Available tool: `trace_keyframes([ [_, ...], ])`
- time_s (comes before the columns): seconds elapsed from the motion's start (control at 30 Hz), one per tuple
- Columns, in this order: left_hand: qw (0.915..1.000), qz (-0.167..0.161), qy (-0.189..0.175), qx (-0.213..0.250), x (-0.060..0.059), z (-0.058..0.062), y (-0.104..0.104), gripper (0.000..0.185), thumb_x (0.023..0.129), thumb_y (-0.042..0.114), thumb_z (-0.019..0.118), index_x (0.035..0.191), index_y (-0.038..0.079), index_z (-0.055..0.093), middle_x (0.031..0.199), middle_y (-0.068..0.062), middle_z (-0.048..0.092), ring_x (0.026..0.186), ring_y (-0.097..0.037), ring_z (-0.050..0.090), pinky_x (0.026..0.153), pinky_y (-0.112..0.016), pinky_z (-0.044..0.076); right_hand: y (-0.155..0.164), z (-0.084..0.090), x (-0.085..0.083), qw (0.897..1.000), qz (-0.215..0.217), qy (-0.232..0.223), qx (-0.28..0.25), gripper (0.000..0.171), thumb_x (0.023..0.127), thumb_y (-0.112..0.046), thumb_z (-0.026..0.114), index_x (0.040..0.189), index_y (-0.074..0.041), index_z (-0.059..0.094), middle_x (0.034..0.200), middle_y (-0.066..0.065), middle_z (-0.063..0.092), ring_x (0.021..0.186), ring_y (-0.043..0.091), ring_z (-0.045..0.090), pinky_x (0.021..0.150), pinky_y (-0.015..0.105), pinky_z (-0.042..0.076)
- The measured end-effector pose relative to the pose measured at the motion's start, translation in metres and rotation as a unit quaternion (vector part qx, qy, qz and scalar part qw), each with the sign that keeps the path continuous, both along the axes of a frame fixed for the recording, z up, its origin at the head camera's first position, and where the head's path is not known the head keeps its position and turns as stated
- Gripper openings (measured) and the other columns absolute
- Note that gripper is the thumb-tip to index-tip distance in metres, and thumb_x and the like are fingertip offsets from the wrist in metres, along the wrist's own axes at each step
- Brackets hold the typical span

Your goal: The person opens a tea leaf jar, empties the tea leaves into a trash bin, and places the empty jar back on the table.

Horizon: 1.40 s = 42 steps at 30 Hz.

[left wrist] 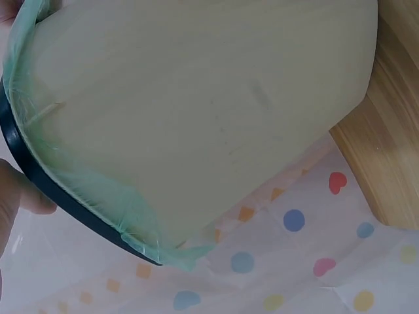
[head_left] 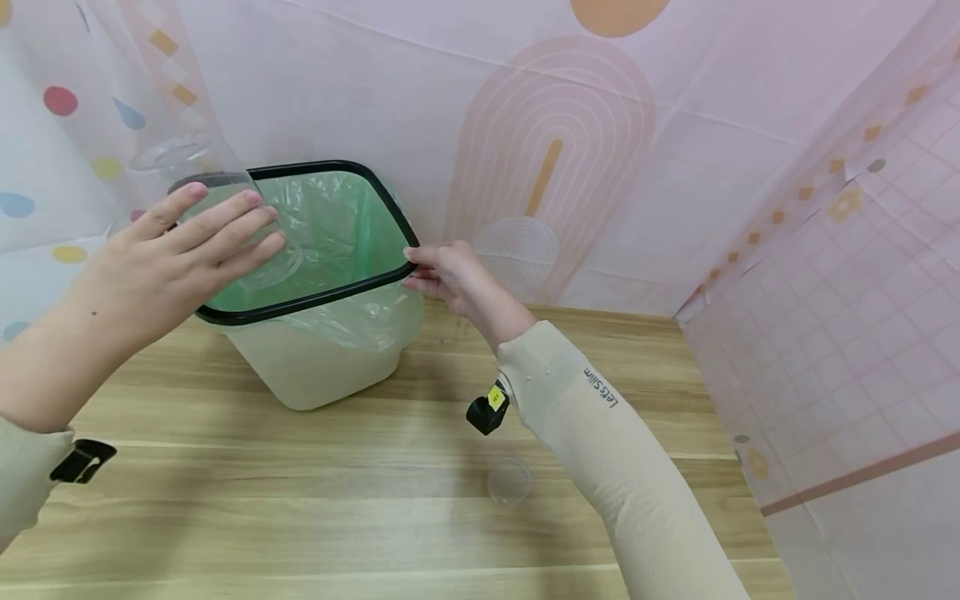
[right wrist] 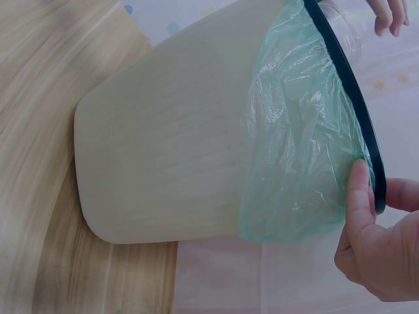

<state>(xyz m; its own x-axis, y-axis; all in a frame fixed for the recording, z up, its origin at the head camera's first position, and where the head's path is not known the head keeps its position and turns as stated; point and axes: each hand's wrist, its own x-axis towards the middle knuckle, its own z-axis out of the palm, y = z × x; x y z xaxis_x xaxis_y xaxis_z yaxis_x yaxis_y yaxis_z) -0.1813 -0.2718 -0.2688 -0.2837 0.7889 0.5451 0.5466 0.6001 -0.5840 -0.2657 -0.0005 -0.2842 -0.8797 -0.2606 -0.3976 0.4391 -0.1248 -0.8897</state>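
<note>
A cream trash bin (head_left: 315, 367), lined with a thin green plastic bag (head_left: 337, 221), has a black rim ring (head_left: 330, 296) around its mouth. Over the left part of the mouth, my left hand (head_left: 180, 242) holds a clear plastic container (head_left: 258, 187), tilted, with its fingers spread along the side. My right hand (head_left: 457, 279) pinches the rim's right corner, thumb on one side and fingers on the other. In the right wrist view, the bag's edge (right wrist: 294, 150) hangs over the bin's outside, next to the right fingers (right wrist: 359, 196).
A small clear round lid-like disc (head_left: 509, 481) lies on the wood-grain surface (head_left: 337, 517) in front of the bin. Behind stands a pale patterned cloth backdrop (head_left: 375, 83), which turns along the right side.
</note>
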Motion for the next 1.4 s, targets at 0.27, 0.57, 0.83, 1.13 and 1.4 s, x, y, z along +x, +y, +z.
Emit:
trace_keyframes([
  [0.27,0.9987,-0.004,0.041,0.031,0.0,0.003,0.007,0.057,0.091,-0.018,0.029,0.139,0.011,0.04,0.142,-0.006,0.041,0.135,-0.017,0.032,0.11,-0.038,0.028,0.0,-0.001,0.0,1.0,0.001,0.0,0.001,0.008,0.088,0.001,0.059,0.082,0.003,0.055,0.068,0.009,0.05,0.059,0.014,0.053,0.054,0.018,0.054],
  [0.57,0.9881,-0.01,0.084,0.128,-0.003,0.004,0.017,0.042,0.085,-0.017,0.043,0.116,0.008,0.054,0.122,-0.008,0.053,0.115,-0.025,0.048,0.104,-0.04,0.035,0.001,-0.001,0.0,1.0,0.001,0.0,0.004,0.007,0.088,0.0,0.06,0.084,0.002,0.054,0.07,0.008,0.05,0.06,0.014,0.053,0.077,0.028,0.055],
  [0.83,0.9745,-0.001,0.105,0.199,-0.006,0.0,0.021,0.029,0.086,-0.007,0.049,0.109,0.01,0.052,0.109,-0.008,0.053,0.102,-0.028,0.05,0.101,-0.042,0.037,0.001,-0.001,0.0,1.0,-0.001,0.0,0.006,0.007,0.088,0.0,0.059,0.084,0.002,0.054,0.069,0.008,0.05,0.06,0.014,0.052,0.092,0.035,0.048],
  [1.13,0.9648,-0.023,0.064,0.254,0.003,0.003,0.028,0.032,0.087,0.015,0.051,0.117,0.006,0.057,0.102,-0.016,0.051,0.094,-0.037,0.046,0.102,-0.043,0.037,0.001,-0.001,0.0,1.0,0.0,0.0,0.01,0.007,0.089,0.0,0.06,0.084,0.002,0.055,0.068,0.009,0.051,0.06,0.014,0.054,0.091,0.034,0.049],
  [1.4,0.95,-0.071,0.062,0.298,0.008,0.002,0.035,0.038,0.096,0.036,0.046,0.117,0.005,0.054,0.105,-0.018,0.052,0.093,-0.041,0.047,0.081,-0.051,0.044,0.001,-0.001,-0.001,1.0,0.0,0.0,0.011,0.008,0.089,-0.001,0.06,0.083,0.002,0.055,0.069,0.008,0.051,0.06,0.014,0.053,0.09,0.033,0.049],
])
